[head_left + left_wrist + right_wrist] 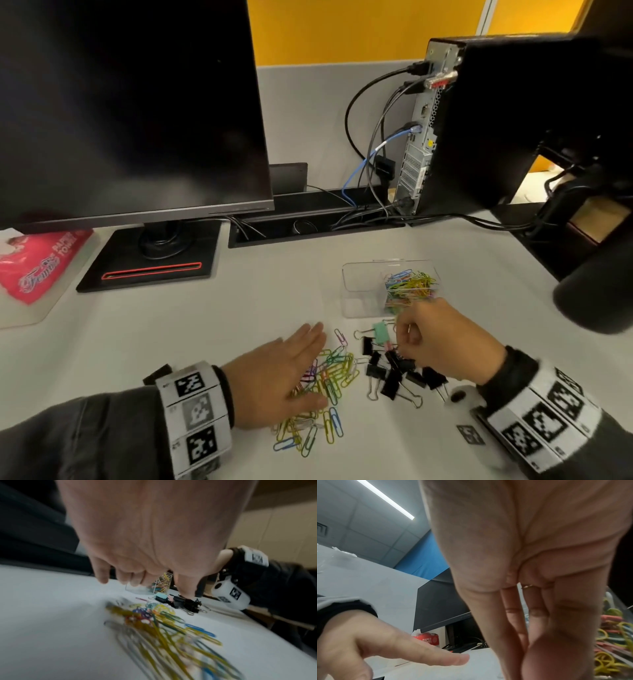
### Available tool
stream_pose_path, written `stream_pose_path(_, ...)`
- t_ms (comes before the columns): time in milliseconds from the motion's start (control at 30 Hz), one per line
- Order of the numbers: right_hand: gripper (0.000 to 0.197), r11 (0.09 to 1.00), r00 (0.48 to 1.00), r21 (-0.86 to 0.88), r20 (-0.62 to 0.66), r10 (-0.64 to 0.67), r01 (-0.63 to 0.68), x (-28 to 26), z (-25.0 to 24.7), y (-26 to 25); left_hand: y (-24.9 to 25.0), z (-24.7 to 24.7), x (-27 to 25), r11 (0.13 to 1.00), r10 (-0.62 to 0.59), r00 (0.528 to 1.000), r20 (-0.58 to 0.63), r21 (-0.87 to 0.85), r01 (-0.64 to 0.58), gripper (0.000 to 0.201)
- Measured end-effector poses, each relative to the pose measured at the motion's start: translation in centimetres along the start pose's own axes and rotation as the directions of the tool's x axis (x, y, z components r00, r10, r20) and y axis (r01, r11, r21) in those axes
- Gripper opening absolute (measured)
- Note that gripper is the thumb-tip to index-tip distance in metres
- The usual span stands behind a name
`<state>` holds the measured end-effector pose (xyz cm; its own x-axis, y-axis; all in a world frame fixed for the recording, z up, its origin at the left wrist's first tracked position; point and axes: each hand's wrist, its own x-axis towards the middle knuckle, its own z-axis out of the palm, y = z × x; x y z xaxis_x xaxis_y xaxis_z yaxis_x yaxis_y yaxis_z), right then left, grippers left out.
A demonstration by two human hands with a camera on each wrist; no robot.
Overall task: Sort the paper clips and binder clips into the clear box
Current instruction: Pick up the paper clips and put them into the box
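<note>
Paper clips [411, 284] in mixed colours are heaped in the right compartment of the clear box [359, 277], right of centre; its left compartment looks bare. Loose paper clips [322, 394] are covered by the flat, straight-fingered left hand [277, 373]. Binder clips [394, 370] lie under the right hand [442, 342], whose curled fingers may be pinching something; that cannot be told.

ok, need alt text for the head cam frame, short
Over a white desk, the left hand lies flat on a pile of coloured paper clips while the right hand reaches into black binder clips. Behind them, a clear box holds paper clips in one compartment.
</note>
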<state>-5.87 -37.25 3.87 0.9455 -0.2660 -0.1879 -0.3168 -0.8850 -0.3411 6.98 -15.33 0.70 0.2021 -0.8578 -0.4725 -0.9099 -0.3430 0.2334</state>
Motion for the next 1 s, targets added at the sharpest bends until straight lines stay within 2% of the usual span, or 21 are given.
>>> stream_pose_path(100, 0.02, 0.998, 0.999, 0.047, -0.012, 0.043, -0.043, 0.2, 0.0, 0.2, 1.0, -0.5, 1.6, 0.993, 0.082, 0.994, -0.068, 0.086, -0.076, 0.08)
stream_pose_path(167, 0.02, 0.996, 0.998, 0.072, -0.036, 0.057, -0.054, 0.2, -0.1, 0.4, 1.6, -0.3, 2.4, 0.982, 0.115, 0.993, -0.039, 0.157, -0.107, 0.08)
stream_pose_path(333, 0.017, 0.988, 0.995, 0.135, -0.066, 0.08, -0.071, 0.4, 0.7, 0.7, 2.6, 0.4, 1.8, 0.969, 0.094, 0.995, 0.038, 0.227, -0.1, 0.091)
stream_pose_path(433, 0.003, 0.983, 0.993, 0.161, -0.063, 0.101, -0.089, 0.5, 1.2, 0.6, 2.1, 0.7, 0.5, 0.968, 0.116, 0.992, -0.05, 0.227, -0.102, 0.084)
stream_pose_path(500, 0.011, 0.986, 0.992, 0.141, -0.082, 0.1, -0.088, 0.5, 1.4, 0.5, 2.0, 0.7, 0.0, 0.968, 0.127, 0.982, -0.141, 0.233, -0.092, 0.074)
stream_pose_path(600, 0.016, 0.997, 0.992, 0.052, -0.116, 0.054, -0.048, 0.1, 1.3, -0.1, 1.9, 0.5, 0.7, 0.974, 0.144, 0.968, -0.207, 0.204, -0.102, 0.072)
stream_pose_path(733, 0.008, 0.999, 0.994, 0.038, -0.11, 0.021, -0.017, -0.4, 0.6, -0.8, 2.2, 0.9, 2.3, 0.959, 0.224, 0.953, -0.202, 0.217, -0.18, 0.064)
stream_pose_path(833, 0.005, 0.998, 0.971, 0.013, -0.232, 0.058, -0.057, 0.0, -1.2, 0.8, 1.9, 1.5, 1.8, 0.951, 0.237, 0.949, -0.206, 0.248, -0.184, 0.059)
stream_pose_path(900, 0.027, 0.99, 0.944, 0.002, -0.302, 0.133, -0.138, 0.8, -2.6, 3.1, 1.5, 1.4, 1.0, 0.949, 0.235, 0.943, -0.234, 0.266, -0.17, 0.051)
stream_pose_path(967, 0.059, 0.972, 0.937, 0.015, -0.263, 0.232, -0.236, 1.7, -3.3, 5.2, 1.1, 1.3, 0.2, 0.96, 0.222, 0.926, -0.304, 0.233, -0.154, 0.048)
stream_pose_path(1000, 0.069, 0.964, 0.939, 0.036, -0.219, 0.264, -0.263, 2.2, -3.4, 5.9, 1.1, 0.9, 0.1, 0.97, 0.202, 0.93, -0.308, 0.193, -0.147, 0.05)
